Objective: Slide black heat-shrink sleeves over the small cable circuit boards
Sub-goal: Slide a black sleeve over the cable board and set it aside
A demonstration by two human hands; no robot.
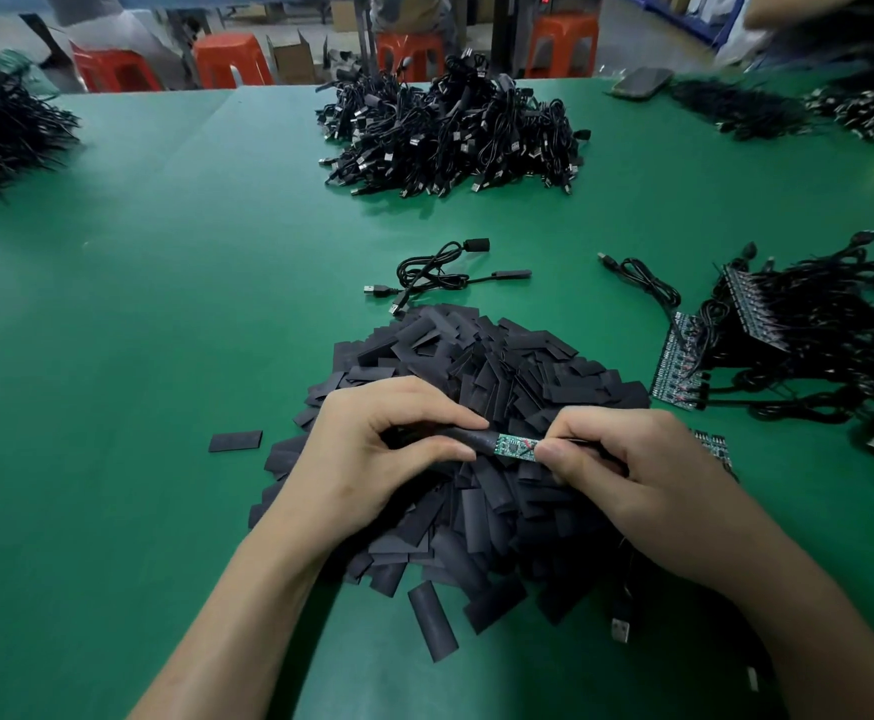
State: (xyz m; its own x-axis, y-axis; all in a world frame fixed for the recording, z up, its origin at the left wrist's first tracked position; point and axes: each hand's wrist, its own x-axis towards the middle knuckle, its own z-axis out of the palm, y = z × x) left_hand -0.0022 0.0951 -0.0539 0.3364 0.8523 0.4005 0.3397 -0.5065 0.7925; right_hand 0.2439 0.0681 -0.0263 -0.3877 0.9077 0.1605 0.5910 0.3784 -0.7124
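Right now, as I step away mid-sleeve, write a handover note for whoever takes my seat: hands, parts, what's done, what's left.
Left hand pinches the black sleeve; right hand pinches the circuit board at its right end.
The sleeve covers only the board's left end; most of the green board is bare.
The loose sleeve pile lies under both hands; the unsleeved cable bundle sits to the right; two cables, apparently sleeved, lie beyond the pile.
Left to do: push the sleeve fully over the board, then work through the bundle.
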